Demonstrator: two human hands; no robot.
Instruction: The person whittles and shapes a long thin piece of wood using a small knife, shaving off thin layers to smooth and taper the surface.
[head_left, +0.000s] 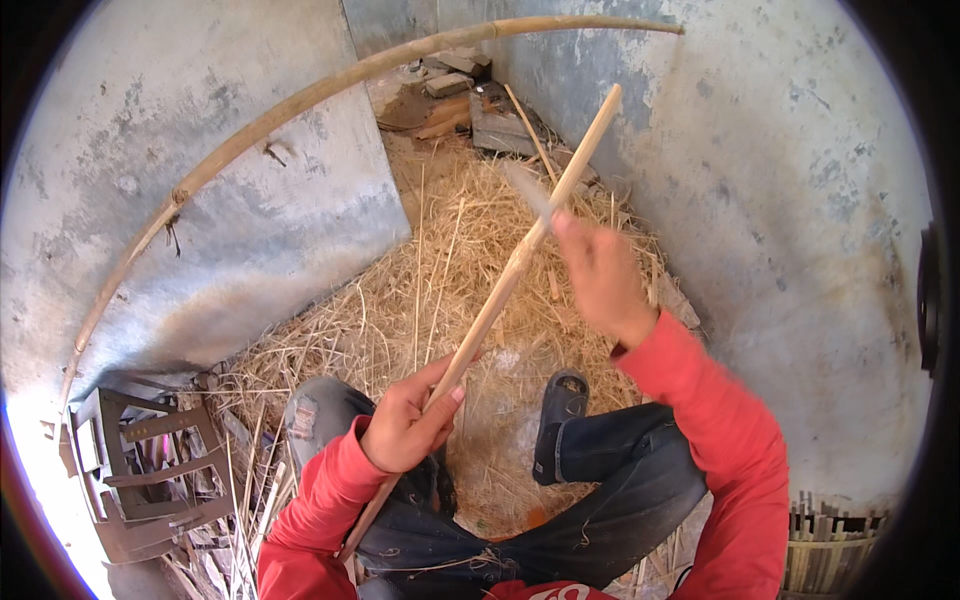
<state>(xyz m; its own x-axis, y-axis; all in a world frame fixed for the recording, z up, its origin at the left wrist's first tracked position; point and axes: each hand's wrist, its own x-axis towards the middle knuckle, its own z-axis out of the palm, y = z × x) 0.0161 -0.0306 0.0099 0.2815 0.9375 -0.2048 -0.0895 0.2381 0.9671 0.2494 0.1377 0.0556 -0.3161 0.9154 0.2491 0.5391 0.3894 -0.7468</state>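
Observation:
A pale, peeled bamboo pole runs slantwise from my lap up to the far right. My left hand is wrapped around its lower part, thumb along the near side. Farther up, my right hand is closed on a knife. Its blade is smeared by motion and lies across the pole; the handle is hidden in my fist. Below the pole, a thick layer of thin shavings covers the floor.
A long curved bamboo pole leans along the walls. A broken wooden frame stands at the lower left beside loose strips. Bricks lie in the far corner. A dark shoe is on my foot; a slatted bamboo piece stands lower right.

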